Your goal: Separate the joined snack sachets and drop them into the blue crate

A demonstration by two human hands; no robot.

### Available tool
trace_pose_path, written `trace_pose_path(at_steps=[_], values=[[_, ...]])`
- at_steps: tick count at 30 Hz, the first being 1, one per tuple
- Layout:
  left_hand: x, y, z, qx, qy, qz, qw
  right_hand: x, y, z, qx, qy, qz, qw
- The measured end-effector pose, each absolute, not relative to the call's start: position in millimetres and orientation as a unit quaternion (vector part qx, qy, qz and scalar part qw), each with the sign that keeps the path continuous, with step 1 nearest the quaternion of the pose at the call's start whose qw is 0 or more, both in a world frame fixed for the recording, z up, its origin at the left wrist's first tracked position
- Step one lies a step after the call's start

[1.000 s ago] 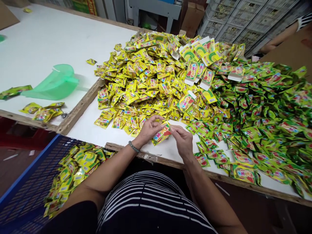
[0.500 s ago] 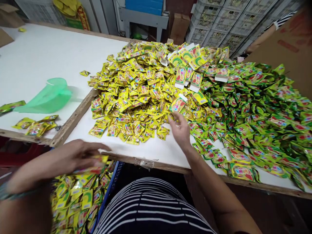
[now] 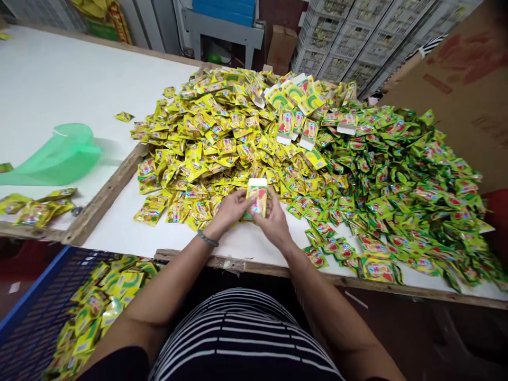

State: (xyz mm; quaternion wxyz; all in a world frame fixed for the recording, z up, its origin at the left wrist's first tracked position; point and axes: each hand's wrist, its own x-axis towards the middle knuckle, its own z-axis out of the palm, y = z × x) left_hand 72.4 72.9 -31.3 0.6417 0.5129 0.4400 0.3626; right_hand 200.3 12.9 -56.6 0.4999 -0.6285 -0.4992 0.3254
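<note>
Both my hands hold one small printed box [image 3: 260, 197] just above the table's front part, its white end flap standing up. My left hand [image 3: 232, 210] grips its left side, and my right hand [image 3: 274, 219] has its fingers around the right side. Behind them spreads a heap of yellow sachets [image 3: 214, 143]. To the right lies a pile of green sachets [image 3: 381, 180]. Several more flat boxes with white flaps [image 3: 293, 119] rest on top of the heap.
A blue crate [image 3: 32, 296] with filled yellow boxes [image 3: 119, 288] stands below the table edge at left. A wooden strip [image 3: 107, 196] divides the white tabletop [image 3: 79, 79]. A green plastic scoop [image 3: 59, 156] lies left of it. A large cardboard box [image 3: 448, 100] stands at right; another person's arm [image 3: 408, 66] shows behind.
My left hand has come up from the crate, leaving a packet there, and joined my right hand at the box. The right hand has lifted this box off the heap and drawn it nearer.
</note>
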Motion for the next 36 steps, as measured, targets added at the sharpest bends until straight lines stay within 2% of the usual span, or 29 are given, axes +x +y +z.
trace_pose_path(at_steps=[3,6,7,9,11,13,18,23,26,31,33,36], values=[[82.2,70.4,-48.0,0.462,0.415,0.367,0.692,207.7,-7.0,-62.7,-0.598,-0.516,0.372,0.488],[76.0,64.6,-52.1,0.454,0.422,0.35,0.703,250.4,-6.7,-67.4,-0.671,-0.546,0.232,0.446],[73.7,63.1,-51.8,0.46,0.425,0.343,0.7,267.3,-5.2,-69.1,-0.711,-0.543,0.163,0.417],[71.4,61.4,-50.6,0.474,0.425,0.333,0.696,295.6,-4.5,-72.8,-0.776,-0.547,0.077,0.305],[71.9,61.2,-49.7,0.486,0.412,0.328,0.697,309.7,-9.5,-76.7,-0.787,-0.581,0.053,0.2],[73.4,61.6,-50.0,0.492,0.394,0.323,0.706,309.4,-18.0,-80.0,-0.768,-0.62,0.049,0.15],[72.7,60.5,-54.1,0.524,0.414,0.29,0.686,292.1,-25.9,-83.9,-0.717,-0.673,0.088,0.159],[70.6,59.7,-57.7,0.547,0.435,0.252,0.669,294.6,-15.2,-89.4,-0.761,-0.623,0.087,0.158],[71.1,59.7,-58.6,0.547,0.431,0.244,0.675,295.5,-14.6,-90.1,-0.765,-0.591,0.133,0.22],[71.8,58.1,-57.8,0.571,0.428,0.239,0.659,280.0,-14.0,-80.2,-0.707,-0.408,0.292,0.498],[72.0,57.6,-56.2,0.562,0.426,0.244,0.665,268.8,-10.6,-74.8,-0.658,-0.346,0.327,0.583],[71.4,58.3,-53.0,0.532,0.423,0.267,0.684,256.2,-5.5,-70.2,-0.62,-0.352,0.358,0.603]])
